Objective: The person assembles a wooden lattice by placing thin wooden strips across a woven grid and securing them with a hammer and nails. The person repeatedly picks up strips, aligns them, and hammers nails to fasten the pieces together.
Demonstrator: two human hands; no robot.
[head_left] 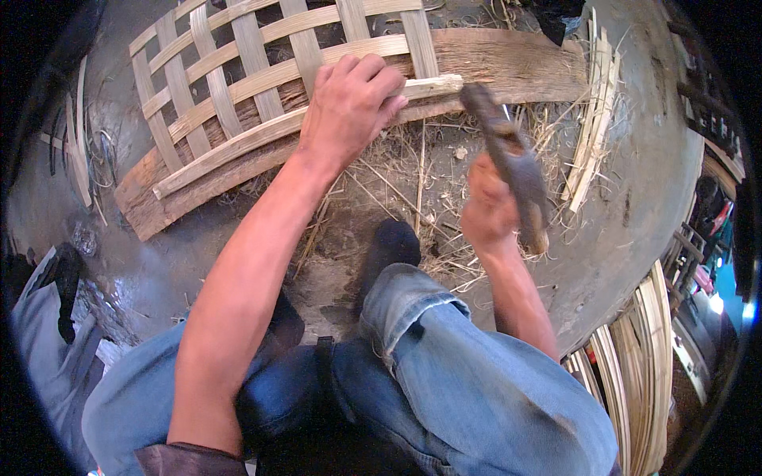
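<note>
A lattice of woven pale bamboo strips (252,54) lies on a rough brown wooden board (508,63) at the far side of the floor before me. Along its near edge runs a thicker pale bamboo strip (230,155). My left hand (349,99) is closed over this strip, its fingers curled and partly hidden. Gripped in my right hand (486,202) is a hammer (508,147), smeared by motion, with a long dark head. One tip of the head is at the strip's right end; whether it touches, I cannot tell.
Loose bamboo strips (594,119) lie beyond the board's right end, among straw-like shavings (421,174). A stack of long bamboo strips (647,357) stands at the lower right. Grey cloth (51,325) lies at the left. My dark-socked foot (393,242) rests just short of the board.
</note>
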